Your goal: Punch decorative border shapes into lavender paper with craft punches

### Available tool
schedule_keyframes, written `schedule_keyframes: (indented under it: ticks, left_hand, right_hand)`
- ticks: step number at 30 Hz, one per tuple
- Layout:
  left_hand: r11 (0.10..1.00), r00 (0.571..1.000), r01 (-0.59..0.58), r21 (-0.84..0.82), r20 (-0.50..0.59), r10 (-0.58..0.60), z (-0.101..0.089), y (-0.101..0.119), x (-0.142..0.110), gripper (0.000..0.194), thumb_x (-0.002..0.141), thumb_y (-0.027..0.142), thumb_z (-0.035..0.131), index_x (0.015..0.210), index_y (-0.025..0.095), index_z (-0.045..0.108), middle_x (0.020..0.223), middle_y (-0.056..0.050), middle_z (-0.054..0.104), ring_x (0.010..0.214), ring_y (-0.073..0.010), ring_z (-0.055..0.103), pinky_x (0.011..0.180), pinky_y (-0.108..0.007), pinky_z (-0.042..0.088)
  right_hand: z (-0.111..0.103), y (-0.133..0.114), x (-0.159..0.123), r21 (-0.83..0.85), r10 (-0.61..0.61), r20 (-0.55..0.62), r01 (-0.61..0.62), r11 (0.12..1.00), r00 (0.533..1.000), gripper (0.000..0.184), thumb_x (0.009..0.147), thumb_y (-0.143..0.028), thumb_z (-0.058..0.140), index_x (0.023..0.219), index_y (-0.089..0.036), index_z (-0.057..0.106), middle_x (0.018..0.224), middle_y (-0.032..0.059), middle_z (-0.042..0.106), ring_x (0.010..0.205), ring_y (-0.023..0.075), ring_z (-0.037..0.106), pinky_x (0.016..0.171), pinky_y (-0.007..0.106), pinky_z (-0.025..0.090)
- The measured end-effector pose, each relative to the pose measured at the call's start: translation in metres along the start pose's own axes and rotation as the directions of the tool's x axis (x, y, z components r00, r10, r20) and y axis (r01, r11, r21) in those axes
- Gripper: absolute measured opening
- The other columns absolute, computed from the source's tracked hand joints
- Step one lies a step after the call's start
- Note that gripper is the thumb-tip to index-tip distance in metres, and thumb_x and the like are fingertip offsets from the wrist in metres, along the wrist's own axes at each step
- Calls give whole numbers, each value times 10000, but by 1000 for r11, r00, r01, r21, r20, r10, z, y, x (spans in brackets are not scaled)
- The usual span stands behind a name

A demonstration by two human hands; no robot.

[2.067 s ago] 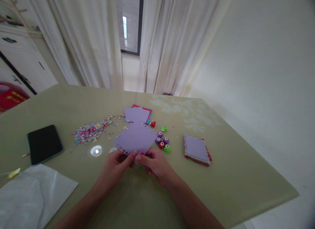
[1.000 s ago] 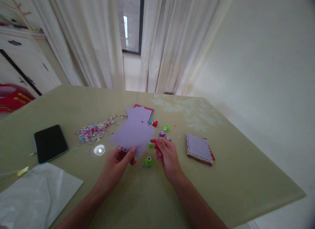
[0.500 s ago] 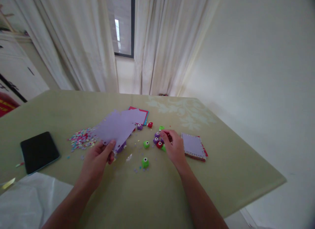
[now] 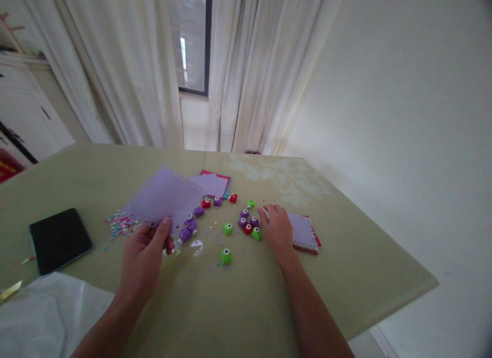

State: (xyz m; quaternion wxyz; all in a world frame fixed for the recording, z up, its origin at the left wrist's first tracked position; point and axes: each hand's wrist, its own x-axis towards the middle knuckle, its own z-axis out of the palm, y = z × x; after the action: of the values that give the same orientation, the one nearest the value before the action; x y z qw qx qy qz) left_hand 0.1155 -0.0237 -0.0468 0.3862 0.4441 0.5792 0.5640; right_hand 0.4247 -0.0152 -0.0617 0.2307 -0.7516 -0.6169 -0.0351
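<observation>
My left hand (image 4: 148, 250) pinches the lower corner of a purple sheet of paper (image 4: 163, 196), its edges lined with small punched notches. The sheet is raised and tilted above the left of the table, partly over a heap of coloured paper bits (image 4: 119, 224). My right hand (image 4: 275, 230) hovers with its fingers bent and apart, nothing visible in them. Just left of it sits a cluster of small one-eyed figures, among them a red one (image 4: 248, 229) and a green one (image 4: 256, 234). Right behind that hand lies a stack of notched paper sheets (image 4: 305, 232), purple on top.
Purple one-eyed figures (image 4: 187, 232) lie in a row by the held sheet. Single green ones (image 4: 226, 256) stand mid-table. Farther back are purple, red and blue sheets (image 4: 213, 184). A dark tablet (image 4: 60, 240) and a white plastic bag (image 4: 54, 312) lie left.
My right hand has moved away from the clustered figures, its pinched fingers now apart. My left hand has shifted the purple sheet slightly left, uncovering a red figure and more purple ones.
</observation>
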Motion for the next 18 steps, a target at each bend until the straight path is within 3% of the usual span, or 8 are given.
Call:
schedule_keyframes:
  ticks: [3, 6, 7, 8, 9, 12, 15, 18]
  left_hand:
    - [1000, 1000, 7, -16, -3, -7, 0, 2, -2, 319, 869, 490, 742, 729, 237, 607, 510, 67, 611, 495, -132, 510, 515, -253, 386]
    - [1000, 1000, 4, 16, 2, -4, -1, 4, -2, 325, 871, 486, 732, 706, 238, 601, 507, 65, 609, 502, -131, 512, 533, -255, 395]
    - [1000, 1000, 3, 20, 1, -3, -1, 5, -2, 329, 872, 486, 730, 700, 239, 597, 507, 64, 607, 503, -132, 513, 538, -258, 396]
    - [1000, 1000, -1, 21, -2, 1, -2, 5, -2, 332, 871, 488, 728, 695, 241, 594, 505, 63, 605, 503, -134, 511, 539, -261, 395]
    - [1000, 1000, -6, 24, -3, 6, -2, 6, -2, 333, 869, 490, 728, 691, 243, 593, 503, 62, 606, 504, -137, 510, 540, -265, 395]
    - [998, 1000, -21, 59, -2, 21, -3, 7, -1, 347, 866, 500, 720, 668, 244, 594, 502, 55, 600, 507, -143, 510, 542, -273, 397]
    - [997, 1000, -18, 73, 19, 17, -2, 6, -1, 371, 856, 511, 715, 635, 245, 584, 502, 50, 596, 496, -139, 502, 525, -271, 389]
    - [997, 999, -6, 72, 35, 3, -1, 2, -1, 364, 840, 512, 723, 638, 244, 583, 504, 52, 603, 497, -136, 511, 517, -262, 394]
  right_hand:
    - [-2, -32, -26, 105, -318, -54, 323, 941, 946, 483, 1069, -553, 598, 1340, -171, 717, 1309, 172, 744, 1208, 321, 648, 1079, 424, 462]
    - [10, -65, -54, 155, -665, 76, 650, 744, 742, 670, 988, -700, 640, 1446, -212, 652, 1515, 145, 668, 1330, 346, 603, 1188, 480, 387]
    - [16, -73, -60, 148, -716, 117, 700, 698, 689, 604, 1032, -642, 608, 1456, -214, 638, 1559, 133, 640, 1379, 332, 579, 1224, 481, 351]
    - [21, -77, -62, 127, -723, 138, 712, 691, 677, 510, 1076, -555, 576, 1455, -218, 635, 1584, 123, 625, 1417, 313, 559, 1253, 483, 314]
    - [26, -79, -61, 99, -707, 144, 700, 707, 693, 432, 1105, -468, 546, 1447, -222, 639, 1596, 114, 619, 1441, 296, 545, 1268, 484, 291]
    - [36, -71, -46, -18, -570, 138, 578, 816, 810, 370, 1121, -289, 495, 1457, -231, 642, 1673, 122, 538, 1535, 299, 465, 1283, 540, 244]
    - [37, -57, -29, -102, -405, 145, 420, 902, 903, 377, 1092, -317, 560, 1452, -265, 663, 1713, 134, 479, 1569, 355, 416, 1275, 633, 206]
    - [33, -47, -21, -146, -246, 183, 274, 951, 952, 342, 1082, -330, 576, 1392, -269, 709, 1655, 135, 556, 1534, 365, 458, 1261, 663, 205]
